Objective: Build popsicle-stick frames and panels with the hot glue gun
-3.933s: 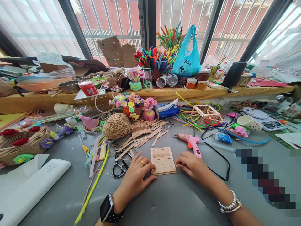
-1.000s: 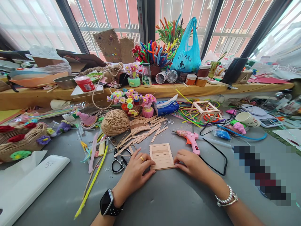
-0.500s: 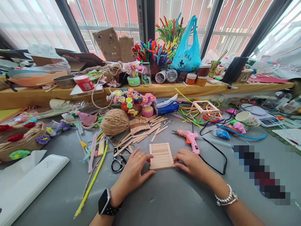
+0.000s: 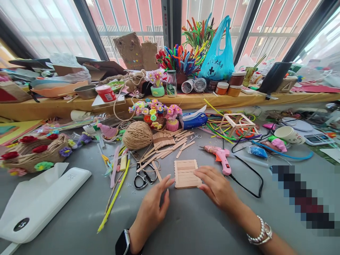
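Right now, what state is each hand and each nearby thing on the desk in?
Left hand: open, fingertips at the panel's left edge.
Right hand: open, fingers on the panel's right edge.
Craft-stick panel: flat on the table.
Scissors: lying closed.
Glue gun: lying down, cord attached.
Twine ball: wound.

One stick panel [image 4: 186, 173], one glue gun [image 4: 221, 157], one twine ball [image 4: 137, 135], two hands [image 4: 154, 209]

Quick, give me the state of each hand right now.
Left hand: open, holding nothing, fingertips at the left edge of the popsicle stick panel.
Right hand: open, fingers resting on the panel's right side.
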`<action>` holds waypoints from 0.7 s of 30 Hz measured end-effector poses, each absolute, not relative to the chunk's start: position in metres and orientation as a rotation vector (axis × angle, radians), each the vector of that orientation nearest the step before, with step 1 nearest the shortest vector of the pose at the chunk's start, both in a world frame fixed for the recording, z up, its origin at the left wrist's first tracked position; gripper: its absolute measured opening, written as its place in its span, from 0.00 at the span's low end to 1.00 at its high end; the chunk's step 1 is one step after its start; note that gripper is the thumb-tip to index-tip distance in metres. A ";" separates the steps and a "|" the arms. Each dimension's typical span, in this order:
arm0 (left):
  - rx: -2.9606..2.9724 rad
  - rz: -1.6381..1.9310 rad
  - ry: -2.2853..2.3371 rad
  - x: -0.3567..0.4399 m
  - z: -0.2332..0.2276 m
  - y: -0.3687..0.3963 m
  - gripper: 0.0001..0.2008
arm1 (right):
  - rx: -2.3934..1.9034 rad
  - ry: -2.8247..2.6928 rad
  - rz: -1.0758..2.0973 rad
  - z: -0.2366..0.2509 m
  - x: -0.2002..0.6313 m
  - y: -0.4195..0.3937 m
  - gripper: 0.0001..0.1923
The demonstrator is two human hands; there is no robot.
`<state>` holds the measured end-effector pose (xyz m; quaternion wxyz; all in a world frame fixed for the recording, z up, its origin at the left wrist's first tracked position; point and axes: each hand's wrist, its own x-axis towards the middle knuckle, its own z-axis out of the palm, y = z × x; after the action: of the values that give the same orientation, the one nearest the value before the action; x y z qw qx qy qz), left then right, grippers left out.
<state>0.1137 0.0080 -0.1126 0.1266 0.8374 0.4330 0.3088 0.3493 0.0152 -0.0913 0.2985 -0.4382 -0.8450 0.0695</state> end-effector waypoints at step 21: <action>2.490 0.986 1.278 0.114 -0.111 0.009 0.17 | -1.350 -2.501 0.088 -0.121 0.361 -0.002 0.29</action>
<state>0.1136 0.0089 -0.1115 0.0871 0.8359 0.4292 0.3309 0.3611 -0.0024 -0.1212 0.1487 -0.4695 -0.8698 0.0307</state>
